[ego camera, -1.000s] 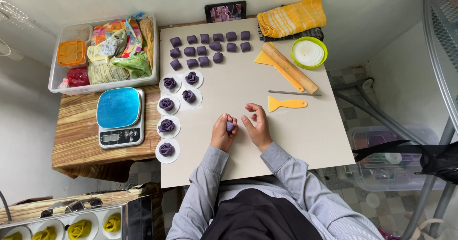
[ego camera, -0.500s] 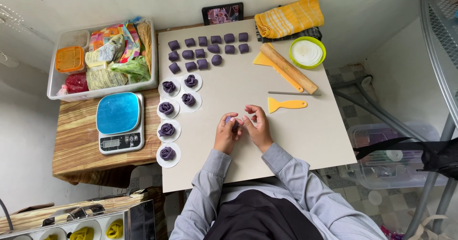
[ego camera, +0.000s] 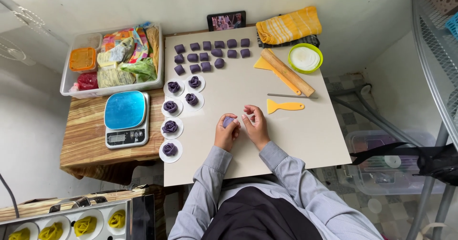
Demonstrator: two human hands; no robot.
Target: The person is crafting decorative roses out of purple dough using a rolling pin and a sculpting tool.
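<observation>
At the upper left of the frame a clear tub (ego camera: 67,85) holds packets and small boxes, and just below it a blue-topped scale (ego camera: 125,118) sits on a wooden bench (ego camera: 81,144). To the right, along the left edge of the pale board (ego camera: 296,140), six purple dough roses (ego camera: 171,126) rest on white paper rounds, and above them rows of plain purple pieces (ego camera: 210,54) wait near the top edge. At the middle of the board, low down, the left hand (ego camera: 226,134) curls its fingers around a purple lump (ego camera: 228,121), thumb and fingertips pinching it from the sides so only the top shows. The right hand (ego camera: 256,126) is just beside it, fingers bent and loosely spread, tips near the lump; I cannot tell whether they touch it. The lump looks soft and light, likely to dent under any firm squeeze and perhaps a little tacky, so a gentle hold at its sides with the fingertips seems the way to take it, not a press on top. Further right lie a yellow scraper (ego camera: 284,106), a thin metal blade (ego camera: 291,96), a wooden rolling pin (ego camera: 287,71), a green-rimmed bowl (ego camera: 305,58) of white rounds, and a folded yellow cloth (ego camera: 288,25) at the upper right.
</observation>
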